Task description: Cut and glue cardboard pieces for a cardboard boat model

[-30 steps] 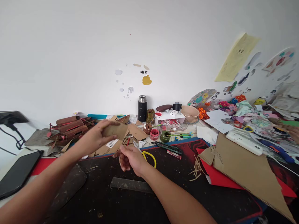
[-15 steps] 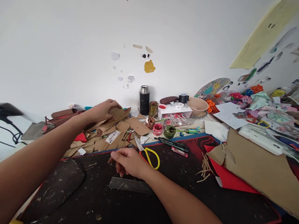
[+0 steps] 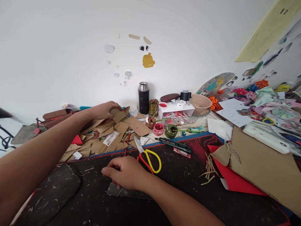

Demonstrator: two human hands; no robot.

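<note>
My left hand [image 3: 103, 110] reaches far out over a heap of brown cardboard scraps [image 3: 103, 138] and grips one cardboard piece [image 3: 118, 114] at the top of the heap. My right hand [image 3: 125, 175] rests low on the black mat [image 3: 188, 194], fingers curled down onto a clear plastic ruler [image 3: 115, 191] that lies under it. Yellow-handled scissors [image 3: 150, 157] lie just right of that hand.
A black flask [image 3: 143, 98], paint jars [image 3: 158, 128], a white box and a bowl [image 3: 200, 103] stand along the wall. A utility knife [image 3: 175, 144] lies on the mat's edge. A large cardboard sheet [image 3: 263, 169] over red paper fills the right. Craft clutter is piled behind it.
My left hand carried the cardboard piece from in front of me out to the scrap heap. My right hand dropped from mid-air onto the ruler on the mat.
</note>
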